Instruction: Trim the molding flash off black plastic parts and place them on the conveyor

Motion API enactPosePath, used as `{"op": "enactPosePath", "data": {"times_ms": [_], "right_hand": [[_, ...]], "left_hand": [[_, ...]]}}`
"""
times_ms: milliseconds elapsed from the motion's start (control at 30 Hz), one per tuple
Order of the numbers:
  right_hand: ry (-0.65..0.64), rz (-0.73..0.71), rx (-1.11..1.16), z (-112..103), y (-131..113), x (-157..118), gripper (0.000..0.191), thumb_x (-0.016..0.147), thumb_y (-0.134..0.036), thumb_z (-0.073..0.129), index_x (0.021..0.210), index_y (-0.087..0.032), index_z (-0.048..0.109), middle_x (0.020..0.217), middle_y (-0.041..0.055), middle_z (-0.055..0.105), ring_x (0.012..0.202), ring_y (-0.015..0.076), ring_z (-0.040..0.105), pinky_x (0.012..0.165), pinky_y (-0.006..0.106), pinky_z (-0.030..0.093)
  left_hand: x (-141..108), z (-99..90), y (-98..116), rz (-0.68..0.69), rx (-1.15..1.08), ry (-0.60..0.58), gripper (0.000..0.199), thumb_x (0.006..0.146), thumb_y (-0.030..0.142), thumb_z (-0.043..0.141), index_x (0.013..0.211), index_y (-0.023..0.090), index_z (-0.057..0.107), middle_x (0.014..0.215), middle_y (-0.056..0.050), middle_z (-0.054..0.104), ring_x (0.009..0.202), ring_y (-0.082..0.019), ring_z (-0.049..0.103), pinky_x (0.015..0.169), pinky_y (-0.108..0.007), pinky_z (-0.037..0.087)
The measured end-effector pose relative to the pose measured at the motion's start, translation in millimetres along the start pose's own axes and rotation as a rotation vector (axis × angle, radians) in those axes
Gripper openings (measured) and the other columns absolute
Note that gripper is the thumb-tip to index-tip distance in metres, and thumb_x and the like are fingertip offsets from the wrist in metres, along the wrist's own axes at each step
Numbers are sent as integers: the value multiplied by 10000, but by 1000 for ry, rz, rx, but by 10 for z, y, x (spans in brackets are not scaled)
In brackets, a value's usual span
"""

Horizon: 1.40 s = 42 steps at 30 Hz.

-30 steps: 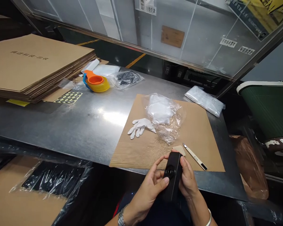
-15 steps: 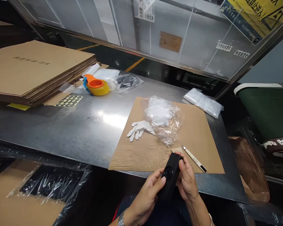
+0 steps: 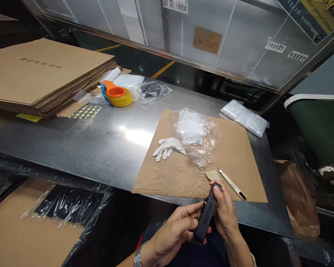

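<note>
A long black plastic housing [image 3: 207,215] marked BOSCH is held tilted at the table's front edge, its lettered narrow side turned up. My left hand [image 3: 176,228] grips its lower left side, thumb and fingers around it. My right hand [image 3: 225,209] holds the upper end, with the thumb on the lettered side. Just beyond it, a beige pad [image 3: 212,175] lies on the cardboard sheet [image 3: 167,178], partly covered by my right fingers. A craft knife [image 3: 231,183] marked A26 rests to the right. White gloves [image 3: 168,147] lie farther left.
A clear bag with white cloths [image 3: 191,128] sits on the cardboard. Stacked cardboard [image 3: 50,70], a sticker sheet [image 3: 85,112] and orange and yellow tape rings [image 3: 117,92] are on the left. A white packet [image 3: 245,118] lies at the right edge, near a green conveyor belt [image 3: 317,129].
The black housing has been rolled in my hands, so its BOSCH side now shows instead of the face with the round recess. The whole view has shifted slightly.
</note>
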State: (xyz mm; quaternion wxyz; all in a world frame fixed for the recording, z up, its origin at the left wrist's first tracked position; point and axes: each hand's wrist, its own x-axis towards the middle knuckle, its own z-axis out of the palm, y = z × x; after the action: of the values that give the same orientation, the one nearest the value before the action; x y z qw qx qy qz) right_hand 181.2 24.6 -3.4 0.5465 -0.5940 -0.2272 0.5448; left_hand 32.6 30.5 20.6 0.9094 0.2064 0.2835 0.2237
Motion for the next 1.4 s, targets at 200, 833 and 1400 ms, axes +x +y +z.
{"op": "enactPosePath", "data": {"times_ms": [200,833,1400], "right_hand": [[-60,70,-2,-11,41,-4,375,749,-527,598,955,-233,492,645,-42,500,513,96,418,466,200,345],[-45,-54,-102,-46,116,13,339,772,-505,583,958,-228,516,654,-33,516,519,103,411,469,216,332],[-31,-106,-167,-71,141,-9,353,779,-503,578,983,-221,518,652,-37,493,513,93,386,463,208,321]], "left_hand": [[-45,-26,7,-56,-22,-40,481,728,76,496,1180,217,581,1090,-107,603,957,-227,591,719,-340,495],[-62,-47,-33,-34,-11,-10,460,726,93,544,1170,203,591,1030,-103,619,939,-218,593,755,-335,481],[-42,-10,-96,-30,-59,58,415,722,120,559,1129,179,617,917,-80,622,827,-182,594,721,-331,479]]}}
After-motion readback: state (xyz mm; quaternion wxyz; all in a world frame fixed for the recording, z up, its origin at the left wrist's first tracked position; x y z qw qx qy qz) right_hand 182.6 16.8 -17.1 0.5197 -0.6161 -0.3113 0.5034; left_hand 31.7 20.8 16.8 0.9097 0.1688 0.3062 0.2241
